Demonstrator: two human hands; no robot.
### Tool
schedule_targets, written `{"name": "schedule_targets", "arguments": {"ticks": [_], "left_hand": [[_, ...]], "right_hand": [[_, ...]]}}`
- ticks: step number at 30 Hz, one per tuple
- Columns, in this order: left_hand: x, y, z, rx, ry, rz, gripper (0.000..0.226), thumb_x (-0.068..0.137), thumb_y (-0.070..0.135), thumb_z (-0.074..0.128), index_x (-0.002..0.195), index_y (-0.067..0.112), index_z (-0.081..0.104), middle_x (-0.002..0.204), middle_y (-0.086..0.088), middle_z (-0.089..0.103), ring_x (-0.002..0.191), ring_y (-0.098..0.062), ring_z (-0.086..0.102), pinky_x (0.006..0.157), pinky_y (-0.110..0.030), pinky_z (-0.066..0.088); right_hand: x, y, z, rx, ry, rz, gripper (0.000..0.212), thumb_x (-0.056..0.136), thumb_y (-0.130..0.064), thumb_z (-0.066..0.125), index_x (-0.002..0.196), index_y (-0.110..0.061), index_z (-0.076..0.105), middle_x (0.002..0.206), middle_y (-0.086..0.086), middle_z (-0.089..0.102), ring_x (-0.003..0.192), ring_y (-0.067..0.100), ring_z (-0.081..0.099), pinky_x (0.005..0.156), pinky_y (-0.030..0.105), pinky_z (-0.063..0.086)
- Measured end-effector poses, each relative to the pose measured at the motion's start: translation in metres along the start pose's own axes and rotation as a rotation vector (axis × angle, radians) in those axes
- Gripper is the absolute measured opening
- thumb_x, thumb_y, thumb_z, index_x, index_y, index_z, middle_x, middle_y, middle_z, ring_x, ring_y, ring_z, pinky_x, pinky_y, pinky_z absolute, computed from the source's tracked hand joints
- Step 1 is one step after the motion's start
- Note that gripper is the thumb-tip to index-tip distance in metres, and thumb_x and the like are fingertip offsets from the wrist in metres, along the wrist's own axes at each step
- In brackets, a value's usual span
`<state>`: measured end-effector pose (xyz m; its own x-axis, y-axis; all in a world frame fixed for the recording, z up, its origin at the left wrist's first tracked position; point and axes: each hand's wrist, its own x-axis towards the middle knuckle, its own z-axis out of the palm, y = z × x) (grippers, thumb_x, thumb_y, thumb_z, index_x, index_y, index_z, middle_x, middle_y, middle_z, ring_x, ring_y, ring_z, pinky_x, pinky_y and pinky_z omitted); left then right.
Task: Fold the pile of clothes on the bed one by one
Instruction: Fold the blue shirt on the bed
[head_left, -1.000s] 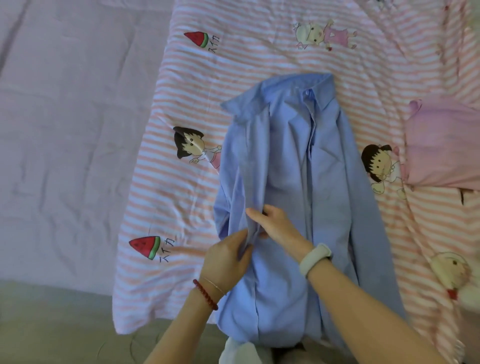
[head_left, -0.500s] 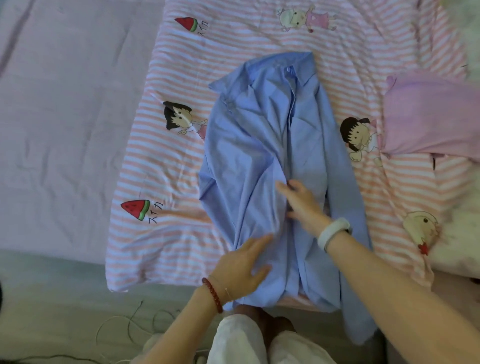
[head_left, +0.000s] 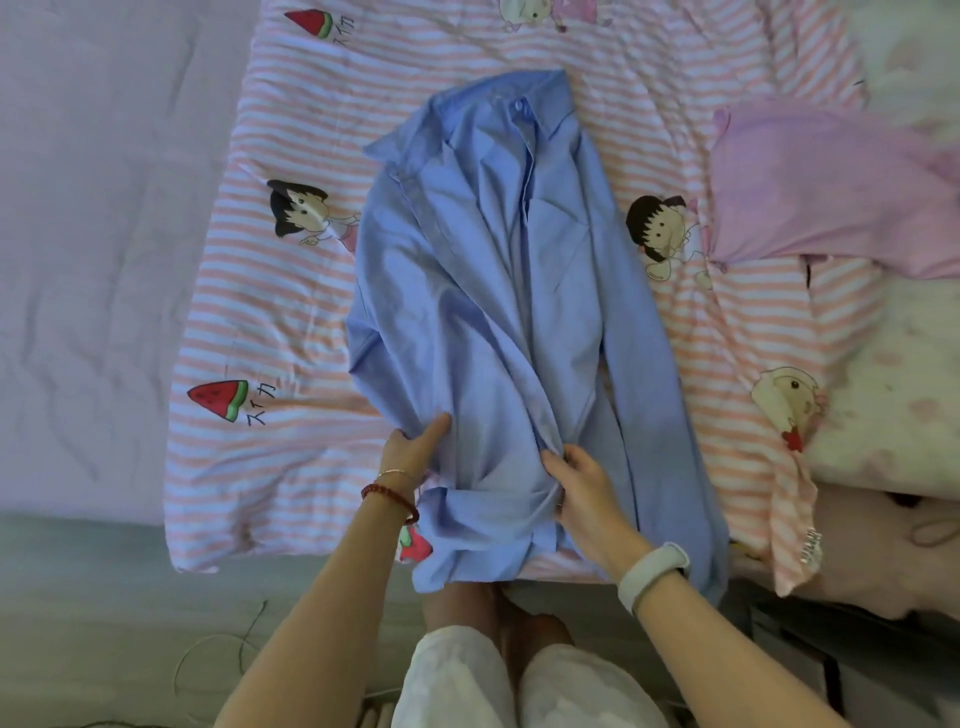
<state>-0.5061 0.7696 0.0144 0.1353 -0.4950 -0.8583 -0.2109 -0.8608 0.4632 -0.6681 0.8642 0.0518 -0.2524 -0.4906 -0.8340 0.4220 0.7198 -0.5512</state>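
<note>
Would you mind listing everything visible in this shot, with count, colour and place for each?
shirt: one, blue, collared, lying lengthwise mid-quilt, hem at the near edge.
quilt: one, pink-and-white striped with cartoon prints, under the shirt.
pink garment: one, on the quilt's right side.
sheet: one, pale lilac, left of the quilt.
cable: one, thin, on the floor, lower left.
left hand: one, red bead bracelet at the wrist, holding the shirt's left lower edge.
right hand: one, white wristband, gripping bunched fabric near the hem.

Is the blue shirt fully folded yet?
No. The blue shirt lies lengthwise, sides folded inward, collar away, hem bunched between both hands.
</note>
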Motion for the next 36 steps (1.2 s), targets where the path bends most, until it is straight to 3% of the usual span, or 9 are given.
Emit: {"name": "schedule_targets", "arguments": {"ticks": [5,10,13,16,19,24,29,34,36], "left_hand": [[-0.006,0.010,-0.008,-0.178,0.095,0.143,0.029,0.094,0.017,0.051,0.068,0.007,0.044,0.063,-0.015,0.045,0.058,-0.023,0.042,0.056,-0.031,0.038],[-0.021,0.041,-0.059,0.044,0.246,0.463,0.034,0.095,0.020,0.051,0.123,0.002,0.053,0.117,-0.013,0.058,0.107,-0.020,0.053,0.079,-0.026,0.039],[-0.020,0.054,-0.092,0.257,0.460,0.494,0.036,0.093,0.019,0.052,0.122,-0.003,0.048,0.118,-0.019,0.055,0.109,-0.031,0.052,0.076,-0.027,0.034],[-0.017,0.037,-0.104,0.474,0.612,0.489,0.047,0.087,0.017,0.057,0.129,0.001,0.042,0.129,-0.024,0.044,0.115,-0.041,0.046,0.088,-0.045,0.039],[-0.021,0.001,-0.093,0.478,0.556,0.581,0.042,0.086,0.016,0.062,0.121,-0.002,0.048,0.122,-0.027,0.046,0.110,-0.040,0.047,0.086,-0.044,0.041],[-0.014,-0.047,-0.070,0.273,0.175,0.173,0.053,0.084,0.036,0.065,0.115,-0.003,0.046,0.100,-0.011,0.049,0.090,-0.025,0.048,0.073,-0.032,0.038],[-0.016,-0.049,-0.071,0.234,0.315,0.300,0.039,0.094,0.022,0.051,0.062,0.011,0.033,0.061,-0.005,0.037,0.071,-0.024,0.038,0.049,-0.026,0.024],[-0.028,-0.050,-0.109,0.188,0.433,0.348,0.027,0.098,0.013,0.041,0.089,-0.005,0.058,0.085,-0.023,0.057,0.083,-0.030,0.050,0.062,-0.033,0.030],[-0.024,-0.057,-0.127,0.243,0.539,0.276,0.028,0.097,0.010,0.039,0.102,-0.012,0.056,0.103,-0.032,0.059,0.096,-0.041,0.053,0.071,-0.036,0.032]], "right_hand": [[-0.009,-0.007,-0.016,-0.141,0.010,-0.121,0.012,0.094,-0.012,0.052,0.086,-0.011,0.061,0.085,0.012,0.063,0.084,0.028,0.060,0.076,0.040,0.049],[-0.014,-0.027,-0.015,-0.098,0.088,-0.293,0.018,0.095,-0.012,0.050,0.078,-0.013,0.056,0.080,0.009,0.059,0.075,0.022,0.057,0.070,0.034,0.047],[-0.015,-0.025,-0.010,-0.229,0.078,-0.319,0.016,0.093,-0.020,0.054,0.080,-0.012,0.058,0.084,0.013,0.063,0.080,0.026,0.061,0.075,0.039,0.050],[-0.016,-0.007,-0.002,-0.371,-0.010,-0.206,0.013,0.093,-0.021,0.054,0.087,-0.009,0.057,0.078,0.003,0.061,0.079,0.020,0.059,0.063,0.022,0.047],[-0.018,0.019,-0.002,-0.452,-0.095,-0.075,0.009,0.093,-0.019,0.054,0.090,-0.011,0.057,0.084,0.002,0.061,0.082,0.020,0.059,0.061,0.019,0.046],[-0.026,0.049,0.002,-0.543,-0.059,-0.099,0.020,0.093,-0.014,0.052,0.085,0.004,0.052,0.075,0.007,0.047,0.069,0.014,0.044,0.060,0.022,0.035],[-0.035,0.048,0.015,-0.456,-0.099,-0.168,0.027,0.097,-0.017,0.045,0.093,0.009,0.049,0.083,0.012,0.048,0.076,0.017,0.046,0.066,0.024,0.036],[-0.041,0.042,0.033,-0.627,-0.330,-0.147,0.017,0.098,-0.016,0.044,0.092,-0.007,0.056,0.086,0.008,0.059,0.079,0.014,0.054,0.066,0.015,0.041],[-0.036,0.051,0.035,-0.794,-0.372,-0.128,0.023,0.097,-0.017,0.044,0.102,0.002,0.057,0.099,0.021,0.062,0.090,0.030,0.058,0.078,0.030,0.047]]}}
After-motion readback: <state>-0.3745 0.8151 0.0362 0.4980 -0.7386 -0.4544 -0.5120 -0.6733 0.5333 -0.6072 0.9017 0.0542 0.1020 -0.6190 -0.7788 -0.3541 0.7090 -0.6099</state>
